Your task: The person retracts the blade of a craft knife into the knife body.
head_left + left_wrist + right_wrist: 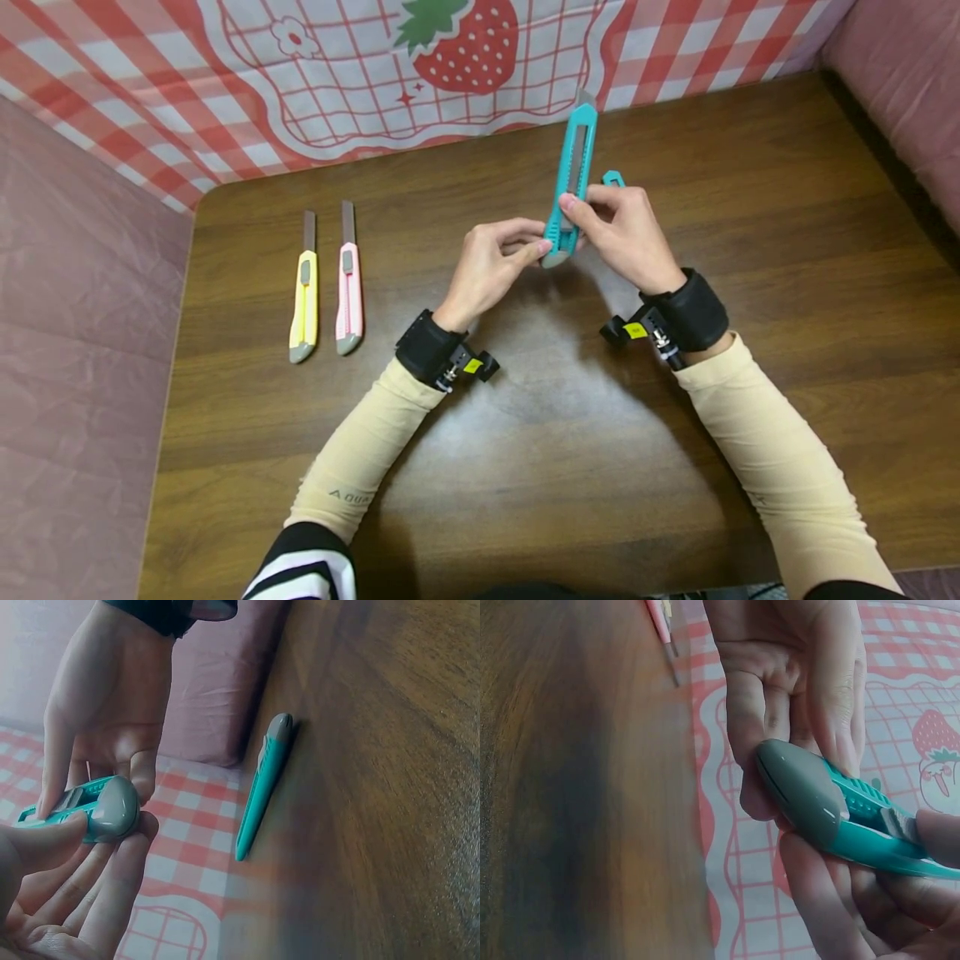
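Observation:
A teal box cutter [567,171] is held up above the table, its tip pointing away and a short length of blade [586,97] showing. My left hand [483,262] pinches its grey butt end [116,808] between thumb and fingers. Higher on the body, my right hand [630,237] grips it, with the thumb on the grey slider [900,823]. Behind the right hand a second teal box cutter [264,787] lies on the table; in the head view that hand hides most of it.
On the left of the wooden table [525,467] lie a yellow box cutter [303,312] and a pink box cutter [349,304], side by side with long blades out. A checked strawberry cloth [337,83] hangs along the far edge. Pink fabric [900,92] borders the right.

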{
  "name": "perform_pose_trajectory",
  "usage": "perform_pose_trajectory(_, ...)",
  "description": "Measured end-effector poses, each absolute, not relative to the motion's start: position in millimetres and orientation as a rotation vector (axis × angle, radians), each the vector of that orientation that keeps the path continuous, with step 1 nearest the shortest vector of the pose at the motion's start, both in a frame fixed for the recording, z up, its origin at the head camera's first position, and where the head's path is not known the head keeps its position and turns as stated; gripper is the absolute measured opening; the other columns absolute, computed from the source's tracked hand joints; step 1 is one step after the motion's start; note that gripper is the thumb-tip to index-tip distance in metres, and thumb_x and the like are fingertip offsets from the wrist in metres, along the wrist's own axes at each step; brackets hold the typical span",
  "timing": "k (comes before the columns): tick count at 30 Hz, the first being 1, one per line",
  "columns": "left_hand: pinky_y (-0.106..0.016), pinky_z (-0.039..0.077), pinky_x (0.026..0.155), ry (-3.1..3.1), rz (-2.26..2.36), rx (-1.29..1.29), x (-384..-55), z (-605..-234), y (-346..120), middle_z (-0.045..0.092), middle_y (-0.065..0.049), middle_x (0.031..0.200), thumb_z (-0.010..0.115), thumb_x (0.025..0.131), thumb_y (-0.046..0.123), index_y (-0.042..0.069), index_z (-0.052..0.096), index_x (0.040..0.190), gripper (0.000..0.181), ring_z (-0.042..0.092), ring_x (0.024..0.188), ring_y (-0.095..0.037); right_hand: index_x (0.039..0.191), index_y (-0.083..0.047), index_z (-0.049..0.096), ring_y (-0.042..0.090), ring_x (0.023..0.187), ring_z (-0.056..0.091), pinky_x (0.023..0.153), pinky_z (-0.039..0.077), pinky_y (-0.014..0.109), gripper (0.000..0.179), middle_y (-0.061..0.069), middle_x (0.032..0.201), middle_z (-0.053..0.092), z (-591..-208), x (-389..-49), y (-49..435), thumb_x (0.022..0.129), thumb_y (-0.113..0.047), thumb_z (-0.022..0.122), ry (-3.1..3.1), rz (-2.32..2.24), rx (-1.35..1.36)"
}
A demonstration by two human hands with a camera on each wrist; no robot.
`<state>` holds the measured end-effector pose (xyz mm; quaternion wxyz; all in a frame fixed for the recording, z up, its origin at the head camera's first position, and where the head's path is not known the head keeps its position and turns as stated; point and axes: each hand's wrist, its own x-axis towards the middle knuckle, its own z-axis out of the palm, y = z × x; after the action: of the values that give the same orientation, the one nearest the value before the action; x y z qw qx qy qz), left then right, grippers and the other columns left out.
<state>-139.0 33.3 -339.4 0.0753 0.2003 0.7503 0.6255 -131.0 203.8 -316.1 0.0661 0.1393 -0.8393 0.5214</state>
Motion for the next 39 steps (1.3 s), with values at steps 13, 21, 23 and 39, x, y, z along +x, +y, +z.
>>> perform_pose_trajectory(13,-0.048,0.056,0.073,2.223,1.896,0.606,-138.0,-341.4,35.7,0.068,-0.024,0.086,0.064,0.085,-0.002,-0.009,0.064,0.101,0.018,0.066,0.072,-0.025,0.086,0.011,0.064,0.019,0.056,0.045,0.05,0.035,0.022,0.019,0.023,0.069,0.059,-314.7,-130.7,205.0,0.093,-0.005,0.055,-2.51,1.528,0.433)
perform_pose_trajectory(21,-0.034,0.057,0.07,2.298,1.853,0.574,-138.8,-341.0,35.3,0.069,-0.021,0.086,0.066,0.084,0.0,-0.007,0.065,0.101,0.018,0.066,0.073,-0.02,0.097,0.009,0.064,0.017,0.078,0.062,0.068,0.047,0.02,0.016,0.02,0.086,0.065,-314.8,-132.2,206.7,0.091,-0.004,0.057,-2.565,1.583,0.459)
perform_pose_trajectory(23,-0.029,0.057,0.069,2.301,1.856,0.573,-138.9,-340.9,34.8,0.068,-0.021,0.086,0.066,0.084,0.0,-0.007,0.065,0.101,0.018,0.066,0.074,-0.02,0.098,0.009,0.064,0.017,0.08,0.062,0.069,0.047,0.021,0.017,0.019,0.087,0.065,-315.0,-132.1,206.5,0.091,-0.004,0.057,-2.571,1.585,0.457)
perform_pose_trajectory(39,-0.038,0.058,0.072,2.265,1.92,0.597,-139.4,-342.1,34.4,0.067,-0.025,0.086,0.063,0.085,-0.004,-0.011,0.063,0.101,0.018,0.065,0.073,-0.025,0.099,0.008,0.064,0.024,0.07,0.063,0.059,0.049,0.022,0.022,0.023,0.085,0.065,-315.6,-132.7,207.9,0.095,-0.01,0.052,-2.622,1.659,0.429)
